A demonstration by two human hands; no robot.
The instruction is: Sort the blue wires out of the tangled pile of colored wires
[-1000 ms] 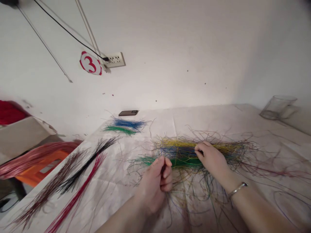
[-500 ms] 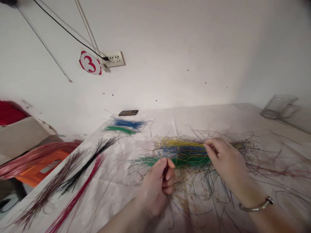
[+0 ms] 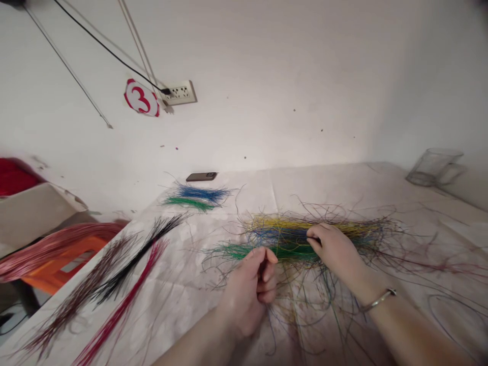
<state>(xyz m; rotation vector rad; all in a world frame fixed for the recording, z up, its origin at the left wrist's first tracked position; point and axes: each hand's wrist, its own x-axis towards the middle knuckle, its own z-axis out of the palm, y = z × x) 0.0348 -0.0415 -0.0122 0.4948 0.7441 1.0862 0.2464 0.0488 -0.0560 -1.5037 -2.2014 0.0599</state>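
A tangled heap of thin yellow, blue and green wires (image 3: 290, 235) lies across the middle of the paper-covered table (image 3: 328, 183). My right hand (image 3: 331, 249) rests on the heap, its fingertips pinched on strands near the middle. My left hand (image 3: 253, 287) is curled at the near left of the heap, thumb against bent fingers, gripping a few thin green wires that run out to the left. A metal bangle (image 3: 379, 300) sits on my right wrist.
Sorted bundles lie at the left: dark brown, black (image 3: 137, 254) and red wires (image 3: 122, 305); a blue and green bundle (image 3: 196, 197) lies further back by a dark phone (image 3: 201, 177). A clear jug (image 3: 434, 166) lies at the far right. An orange stool (image 3: 64, 262) holds pink wires.
My right hand moved right along the heap, then came back left to its middle. My left hand stayed curled in place, drifting slightly toward me.
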